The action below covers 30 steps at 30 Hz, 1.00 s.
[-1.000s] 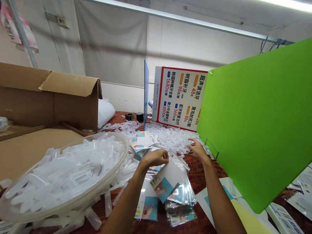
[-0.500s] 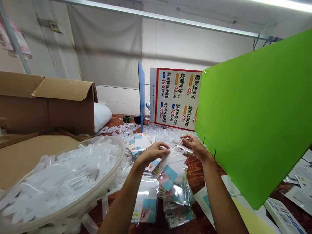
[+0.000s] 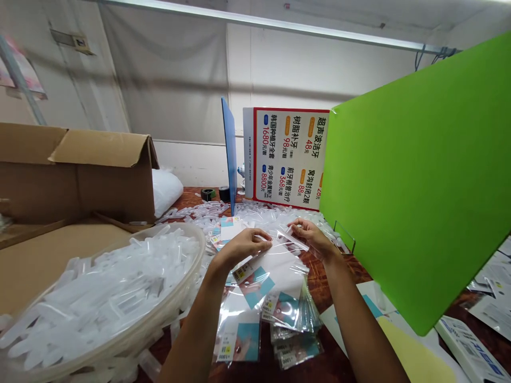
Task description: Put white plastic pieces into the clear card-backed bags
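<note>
My left hand [image 3: 250,243] pinches the top edge of a clear plastic bag [image 3: 255,284] with a white and teal printed card in it. The bag slants down toward me over the other bags. Just right of its upper end, my right hand [image 3: 313,238] is closed on a slim clear plastic piece [image 3: 295,241], held at a slant close to the bag's top. Below, a fanned stack of bagged cards [image 3: 293,314] lies on the table. Another bagged card [image 3: 239,335] lies flat to its left.
At left stands a translucent tub [image 3: 199,250] heaped with clear plastic pieces, beside a cardboard box [image 3: 115,181]. More loose pieces [image 3: 271,213] are spread at the back, before a printed price board [image 3: 287,159]. A large green board [image 3: 415,175] leans at right. A white box [image 3: 467,346] lies below it.
The bag in my left hand has shifted left. My right hand has moved slightly left with the clear piece, and the view has tilted a little.
</note>
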Tool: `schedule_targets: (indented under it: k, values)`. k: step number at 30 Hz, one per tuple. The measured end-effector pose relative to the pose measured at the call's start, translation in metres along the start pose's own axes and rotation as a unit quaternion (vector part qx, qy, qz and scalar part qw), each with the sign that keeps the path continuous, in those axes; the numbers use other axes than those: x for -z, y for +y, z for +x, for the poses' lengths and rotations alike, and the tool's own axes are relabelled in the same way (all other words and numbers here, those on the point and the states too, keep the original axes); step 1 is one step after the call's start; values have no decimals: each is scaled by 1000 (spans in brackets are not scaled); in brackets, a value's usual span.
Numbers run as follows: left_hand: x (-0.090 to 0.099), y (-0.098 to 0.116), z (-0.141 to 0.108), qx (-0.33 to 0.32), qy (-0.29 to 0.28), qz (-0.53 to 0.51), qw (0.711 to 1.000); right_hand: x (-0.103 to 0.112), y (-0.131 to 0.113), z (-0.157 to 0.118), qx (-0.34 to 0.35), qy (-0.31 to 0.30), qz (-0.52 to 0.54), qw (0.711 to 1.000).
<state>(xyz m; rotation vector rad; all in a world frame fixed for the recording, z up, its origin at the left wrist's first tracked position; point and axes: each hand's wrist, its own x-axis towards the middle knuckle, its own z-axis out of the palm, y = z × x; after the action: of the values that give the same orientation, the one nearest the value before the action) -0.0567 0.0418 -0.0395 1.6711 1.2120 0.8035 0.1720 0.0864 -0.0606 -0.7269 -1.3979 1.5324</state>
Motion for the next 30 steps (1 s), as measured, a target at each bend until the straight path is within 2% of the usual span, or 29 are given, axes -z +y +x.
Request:
schedule_targets:
  k: [6,10,13,18,24,30]
  values:
    - [8,7,-9,-7,-8,84,996,-8,7,4,4,-2,30,1000]
    - [10,5,-8,-33,25,92,995,-10,8,3,-10,-9,11,1000]
    - [10,4,-7,-16,45,106,993,-10,5,2,7,-14,25,1000]
    - [8,6,-8,-32,5,101,994,-13,2,1,12,-47,14,999]
    - [5,14,-11,-30,-8,69,997,-8,3,5,65,18,-15,998]
    - [3,9,-7,-21,24,22,999,-4,1,6,88,29,-29,995]
